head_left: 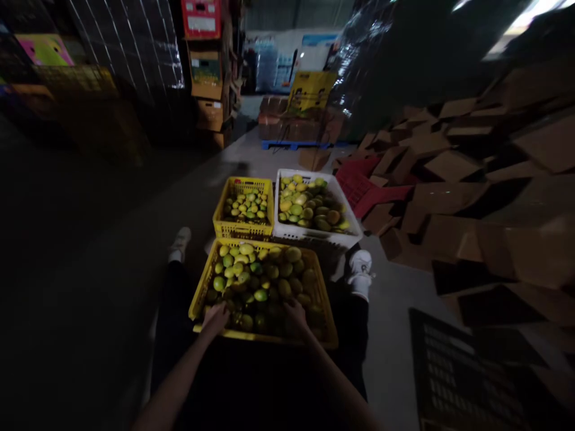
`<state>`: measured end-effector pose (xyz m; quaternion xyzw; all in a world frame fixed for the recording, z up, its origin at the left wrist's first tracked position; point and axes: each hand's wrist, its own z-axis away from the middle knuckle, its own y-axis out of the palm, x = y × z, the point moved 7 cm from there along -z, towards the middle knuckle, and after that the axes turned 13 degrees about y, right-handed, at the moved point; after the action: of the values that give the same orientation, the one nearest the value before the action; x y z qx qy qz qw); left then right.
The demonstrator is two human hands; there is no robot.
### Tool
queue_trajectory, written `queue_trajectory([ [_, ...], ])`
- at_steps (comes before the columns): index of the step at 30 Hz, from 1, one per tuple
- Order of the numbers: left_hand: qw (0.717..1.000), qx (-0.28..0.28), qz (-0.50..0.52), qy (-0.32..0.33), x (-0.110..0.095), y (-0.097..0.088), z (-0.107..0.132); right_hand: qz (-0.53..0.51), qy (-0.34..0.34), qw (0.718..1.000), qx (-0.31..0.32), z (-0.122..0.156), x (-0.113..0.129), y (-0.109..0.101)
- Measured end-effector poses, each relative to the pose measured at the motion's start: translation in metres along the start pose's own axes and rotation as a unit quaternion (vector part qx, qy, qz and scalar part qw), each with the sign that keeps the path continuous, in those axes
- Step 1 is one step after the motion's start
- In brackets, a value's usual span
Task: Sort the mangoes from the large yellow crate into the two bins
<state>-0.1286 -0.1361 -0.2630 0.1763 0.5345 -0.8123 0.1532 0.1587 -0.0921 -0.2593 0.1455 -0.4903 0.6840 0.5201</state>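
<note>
A large yellow crate [333, 328] stands between my legs, filled with yellow and green lemons [242, 263]. My left hand [216, 317] reaches over its near left side, fingers curled down among the fruit. Toward the near right part of the same crate, my right hand [295, 313] dips in with bent fingers, touching the lemons. Shadow hides what either hand has between its fingers. Behind this crate sit a smaller yellow crate [242, 230] of small lemons, on the left, and a white crate [330, 236] of larger yellow-green fruit, on the right.
Flattened cardboard boxes [453, 167] are heaped along the right, with a red crate [359, 185] among them. A dark crate [453, 371] lies at the lower right. Farther back are a blue pallet [294, 145] with boxes and a stack of cartons [209, 114].
</note>
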Motion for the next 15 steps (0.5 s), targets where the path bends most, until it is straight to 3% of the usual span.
queue_trajectory([
  [5, 1.0, -0.016, 0.005, -0.007, 0.003, -0.004, 0.006, 0.086, -0.052, 0.994, 0.032, 0.011, -0.012, 0.02],
  [10, 0.999, -0.034, 0.008, -0.008, 0.003, -0.008, 0.008, 0.173, -0.095, 0.977, 0.084, 0.021, 0.0, 0.047],
  [15, 0.999, -0.044, 0.001, -0.018, 0.005, -0.009, 0.007, 0.205, -0.084, 0.969, 0.11, 0.027, 0.011, 0.078],
])
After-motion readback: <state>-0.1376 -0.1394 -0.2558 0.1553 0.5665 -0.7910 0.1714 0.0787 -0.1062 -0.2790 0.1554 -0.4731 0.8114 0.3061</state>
